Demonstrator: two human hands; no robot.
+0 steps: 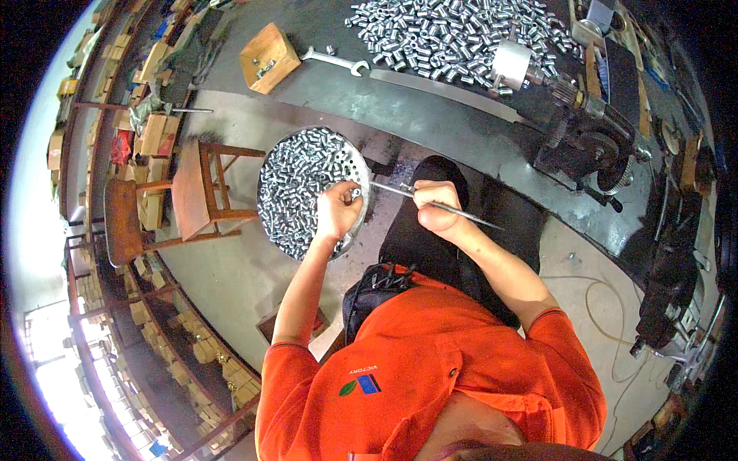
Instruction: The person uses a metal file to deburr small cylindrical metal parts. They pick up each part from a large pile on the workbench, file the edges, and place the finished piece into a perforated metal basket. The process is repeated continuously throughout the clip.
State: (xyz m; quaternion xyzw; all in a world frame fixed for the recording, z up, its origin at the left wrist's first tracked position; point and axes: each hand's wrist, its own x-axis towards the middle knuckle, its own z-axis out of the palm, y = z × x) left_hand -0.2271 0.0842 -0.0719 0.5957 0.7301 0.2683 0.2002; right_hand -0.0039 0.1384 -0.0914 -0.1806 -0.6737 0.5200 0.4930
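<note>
Head view, only one I have. Clock from frame centre.

Left hand (338,213): just off centre toward 10, over the edge of a round perforated basin (354,164). Grip narrow: thumb and fingers pinched on one small metal sleeve (356,193). Basin is heaped with similar loose sleeves (298,192).

Right hand (440,206): toward 2. Grip closed round a slim metal rod (396,189), file-like, exact type unclear. One end points at 9 toward the left hand, the dark tapered end sticks out toward 4. Near end is just beside the pinched sleeve; can't tell touching or apart.

Step, my read: hand-working one sleeve with the rod, single piece. Next move calls for a firm pinch and the rod end lined up with the sleeve, fingertips out of the way. Slip risk: small round part, drops straight into the heap.

Around: worktop (430,127) runs from 11 to 3. On it, big sleeve pile (453,38) at 1, wrench (327,58) at 12, wooden box (282,72) with a few parts at 11, dark machine (567,140) at 2. Wooden chair (191,192) at 9 to 10.
</note>
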